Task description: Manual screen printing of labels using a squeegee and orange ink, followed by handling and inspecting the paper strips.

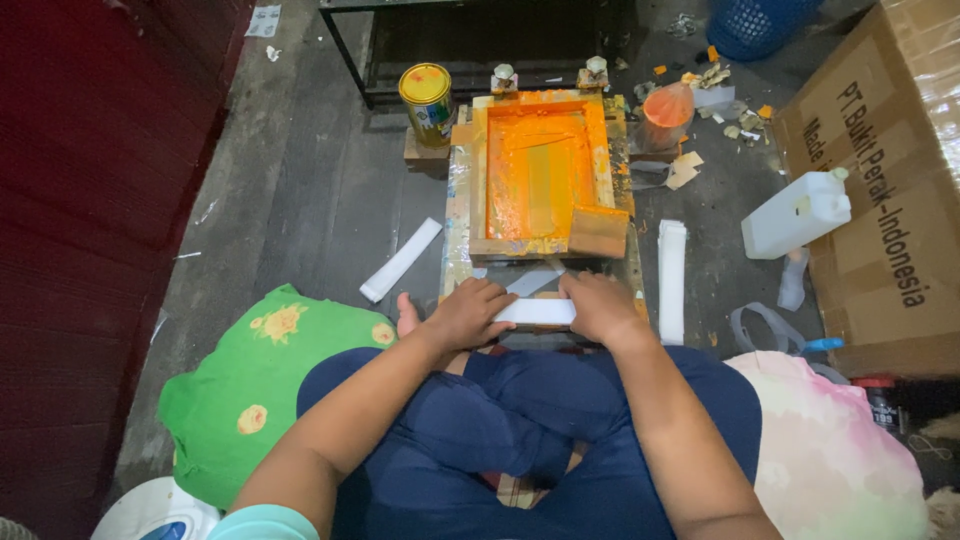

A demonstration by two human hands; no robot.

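Head view: the person sits cross-legged on the floor before a low printing stand. The left hand and the right hand rest on opposite ends of a white strip, which lies flat on the near edge of the stand; the fingers of both hands are curled down over the strip ends, pressing or pinching it, though whether they fully grip it cannot be told. Just beyond the fingers sits the wooden screen frame, flooded inside with orange ink, with a wooden squeegee block lying at its near right corner, untouched. To the right of the right fingers lies a stack of white strips; to the left of the left fingers, well apart, a single white strip on the floor. Farther off stand a yellow-lidded can, an orange-stained cup and a white jug. Judged from this layout, the strip in hand appears to be at the positioning stage: the screen is inked, the block is not in use, and a stack of strips remains beside the stand.
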